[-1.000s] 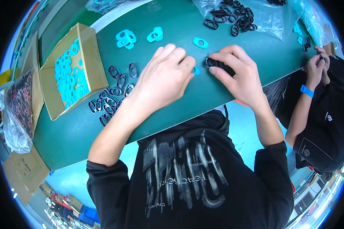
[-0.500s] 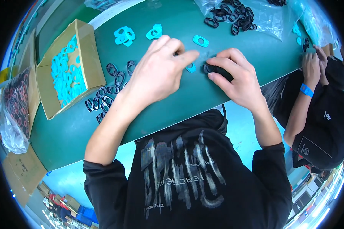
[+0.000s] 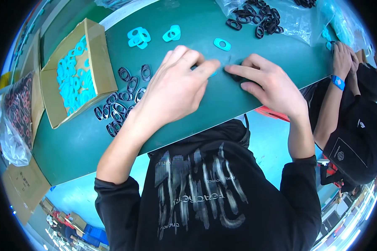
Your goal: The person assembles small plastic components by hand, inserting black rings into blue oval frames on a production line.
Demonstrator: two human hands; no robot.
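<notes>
My left hand [image 3: 178, 85] is over the green table with its fingers curled and closed. A small dark bit shows at its fingertips, too hidden to name. The edge of a turquoise oval ring [image 3: 213, 74] shows beneath its index finger. To the right, my right hand [image 3: 272, 85] is closed around a black piece [image 3: 237, 78], mostly covered by the fingers. Just beyond the hands lies a single turquoise oval ring [image 3: 216, 43]. Two small groups of turquoise rings [image 3: 138, 38] lie farther left. Several glossy black oval rings [image 3: 125, 96] are spread beside my left forearm.
An open cardboard box [image 3: 106, 62] of turquoise rings stands at the left, with a clear bag of dark and red rings [image 3: 17, 108] beside it. Black rings [image 3: 259, 19] lie on clear plastic at the far right. A co-worker's hands [image 3: 343, 60] are at the right table end.
My right hand has shifted slightly right and flattened over the black piece, which shows less now. The left hand has moved slightly down and right, covering more of the turquoise ring.
</notes>
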